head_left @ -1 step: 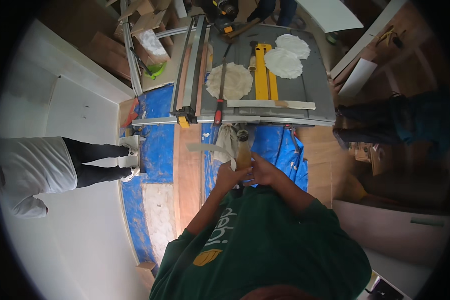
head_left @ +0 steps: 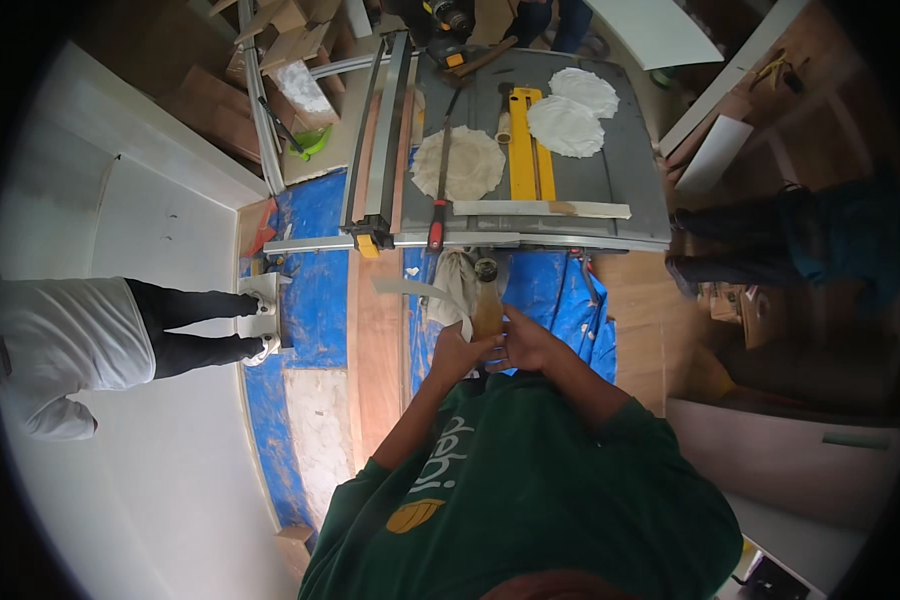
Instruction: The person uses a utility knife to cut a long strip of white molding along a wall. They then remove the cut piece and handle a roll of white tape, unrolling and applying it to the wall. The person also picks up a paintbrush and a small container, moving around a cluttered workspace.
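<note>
In front of my chest, a glass bottle (head_left: 487, 305) with a brownish tint points its neck away from me. My left hand (head_left: 457, 352) is closed on a thin pale strip (head_left: 410, 288), whose free end curves out to the left. My right hand (head_left: 526, 345) is closed around the bottle's lower right side. Both hands' fingertips meet near its base, which they hide. Just beyond lies a light cloth (head_left: 452, 285), below the front edge of the grey worktable (head_left: 630, 185).
On the worktable are a yellow tool (head_left: 522, 140), round off-white cloth pads (head_left: 460, 163), a red-handled file (head_left: 437, 225) and a pale wooden strip (head_left: 540, 209). Metal rails (head_left: 380, 150) stand left. People stand left (head_left: 80, 330) and right (head_left: 830, 245). Blue sheeting (head_left: 315, 290) covers floor.
The view has shifted very slightly. My hands, the bottle and the strip stay almost as they were.
</note>
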`<act>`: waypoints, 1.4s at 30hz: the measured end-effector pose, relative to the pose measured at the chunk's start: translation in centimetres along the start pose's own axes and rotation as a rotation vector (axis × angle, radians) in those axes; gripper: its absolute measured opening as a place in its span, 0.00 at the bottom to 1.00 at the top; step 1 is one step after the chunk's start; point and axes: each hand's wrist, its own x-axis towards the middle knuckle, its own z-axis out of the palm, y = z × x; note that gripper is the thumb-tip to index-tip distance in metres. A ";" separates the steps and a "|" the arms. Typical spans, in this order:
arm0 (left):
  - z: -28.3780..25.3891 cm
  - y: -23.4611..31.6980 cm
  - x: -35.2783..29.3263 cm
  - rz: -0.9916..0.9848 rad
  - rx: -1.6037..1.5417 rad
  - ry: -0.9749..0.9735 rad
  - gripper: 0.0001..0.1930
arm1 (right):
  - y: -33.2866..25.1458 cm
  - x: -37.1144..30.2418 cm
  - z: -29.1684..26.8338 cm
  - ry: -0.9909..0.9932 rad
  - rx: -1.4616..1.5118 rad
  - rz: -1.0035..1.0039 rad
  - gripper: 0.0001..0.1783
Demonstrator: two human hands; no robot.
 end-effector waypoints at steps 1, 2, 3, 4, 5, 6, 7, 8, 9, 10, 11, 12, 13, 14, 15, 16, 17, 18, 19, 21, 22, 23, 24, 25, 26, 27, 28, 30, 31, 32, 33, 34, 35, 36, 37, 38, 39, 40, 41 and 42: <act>-0.2 -0.2 0.3 0.037 0.017 0.002 0.30 | 0.0 0.3 -0.1 -0.043 0.038 -0.036 0.42; -0.3 -0.2 0.6 0.076 0.032 0.003 0.30 | 0.0 0.5 0.0 -0.085 0.076 -0.075 0.41; -0.4 -0.3 0.8 0.115 0.048 0.004 0.30 | 0.0 0.7 0.0 -0.127 0.112 -0.112 0.40; -0.5 -0.4 1.0 0.119 0.045 -0.001 0.30 | 0.2 1.0 0.0 -0.124 0.134 -0.142 0.39; -0.6 -0.2 1.1 0.125 0.040 -0.007 0.30 | 0.3 1.4 -0.1 -0.118 0.153 -0.174 0.38; -0.7 0.0 1.2 0.131 0.034 -0.013 0.30 | 0.4 1.7 -0.1 -0.113 0.172 -0.205 0.38; -0.7 0.1 1.3 0.147 0.050 -0.007 0.30 | 0.5 1.9 -0.2 -0.120 0.186 -0.231 0.37; -0.7 0.1 1.5 0.163 0.063 -0.001 0.30 | 0.6 2.0 -0.2 -0.125 0.201 -0.256 0.36; -0.7 0.2 1.6 0.178 0.077 0.005 0.30 | 0.6 2.2 -0.1 -0.131 0.216 -0.282 0.36; -0.7 0.2 1.7 0.184 0.068 0.009 0.29 | 0.6 2.4 -0.1 -0.128 0.231 -0.257 0.36; -0.7 0.3 1.6 0.190 0.059 0.009 0.29 | 0.6 2.4 0.1 -0.123 0.250 -0.235 0.36; -0.7 0.3 1.6 0.196 0.050 0.009 0.29 | 0.5 2.3 0.2 -0.118 0.269 -0.213 0.37; -0.7 0.2 1.7 0.190 0.055 0.002 0.29 | 0.5 1.9 0.1 -0.118 0.263 -0.157 0.38; -0.9 -0.1 1.7 0.186 0.064 0.001 0.29 | 0.3 1.4 0.6 -0.124 0.255 -0.101 0.39; -1.0 -0.3 1.8 0.182 0.073 0.001 0.29 | 0.2 1.2 0.8 -0.131 0.246 -0.043 0.40; -1.2 -0.6 1.9 0.177 0.086 -0.011 0.29 | 0.2 1.2 0.9 -0.108 0.244 -0.040 0.40; -1.2 -0.7 2.0 0.171 0.098 -0.025 0.30 | 0.2 1.1 0.8 -0.082 0.244 -0.035 0.41; -1.2 -0.7 2.2 0.165 0.110 -0.038 0.30 | 0.2 1.1 0.8 -0.057 0.244 -0.031 0.41; -1.3 -0.7 2.5 0.181 0.108 -0.064 0.30 | 0.1 1.3 0.7 -0.063 0.277 -0.065 0.39; -1.4 -0.5 2.6 0.201 0.102 -0.116 0.31 | 0.2 1.8 0.5 -0.073 0.353 -0.123 0.35; -1.3 -0.3 2.6 0.200 0.101 -0.109 0.31 | 0.2 1.8 0.3 -0.088 0.385 -0.154 0.32; -1.3 0.3 2.5 0.199 0.099 -0.103 0.32 | -0.2 1.6 0.3 -0.103 0.417 -0.185 0.30; -1.3 0.9 2.3 0.199 0.097 -0.098 0.32 | -0.4 1.5 0.2 -0.118 0.449 -0.217 0.27; -1.4 1.5 1.9 0.191 0.151 -0.040 0.32 | -0.2 2.3 -1.2 -0.227 0.520 -0.263 0.26; -1.5 2.4 1.7 0.190 0.208 0.004 0.32 | 0.0 3.2 -3.7 -0.335 0.595 -0.325 0.25; -1.9 2.7 1.5 0.185 0.259 0.064 0.33 | -0.1 3.0 -4.3 -0.342 0.607 -0.375 0.24; -2.6 2.2 1.6 0.172 0.195 0.111 0.32 | -0.1 2.7 -5.0 -0.350 0.621 -0.427 0.23; -5.1 0.7 1.5 0.142 0.060 0.233 0.30 | -1.3 -0.5 -2.2 -0.164 0.525 -0.511 0.22; -5.8 1.3 1.6 0.158 0.111 0.294 0.27 | -1.7 -1.7 -1.8 -0.147 0.510 -0.540 0.20; -6.5 2.1 1.5 0.174 0.164 0.358 0.25 | -2.0 -2.7 -1.4 -0.132 0.493 -0.565 0.18; -7.0 2.4 1.9 0.213 0.172 0.390 0.22 | -2.0 -3.2 -1.3 -0.117 0.476 -0.590 0.16; -7.3 2.5 2.6 0.230 0.201 0.357 0.22 | -1.8 -3.3 -1.8 -0.141 0.488 -0.619 0.16; -7.7 2.7 3.5 0.254 0.226 0.333 0.22 | -1.9 -3.1 -2.1 -0.172 0.489 -0.648 0.15; -7.7 4.0 4.2 0.279 0.256 0.308 0.22 | -2.0 -3.2 -2.2 -0.205 0.493 -0.678 0.14; -7.9 5.3 5.0 0.180 0.253 0.237 0.22 | -2.0 -3.4 -2.4 -0.225 0.481 -0.705 0.14; -7.8 5.5 6.0 0.193 0.232 0.249 0.23 | -1.9 -3.6 -2.4 -0.244 0.467 -0.728 0.14; -7.6 5.3 7.3 0.205 0.213 0.256 0.23 | -1.9 -4.0 -2.4 -0.261 0.456 -0.754 0.14; -7.3 5.1 8.5 0.218 0.194 0.263 0.23 | -2.0 -4.5 -2.4 -0.198 0.488 -0.765 0.13; -6.8 5.6 9.1 0.266 0.195 0.255 0.23 | -1.8 -5.1 -2.3 -0.130 0.530 -0.774 0.12; -6.4 6.1 9.5 0.286 0.216 0.238 0.24 | -1.6 -5.6 -2.5 -0.062 0.571 -0.782 0.12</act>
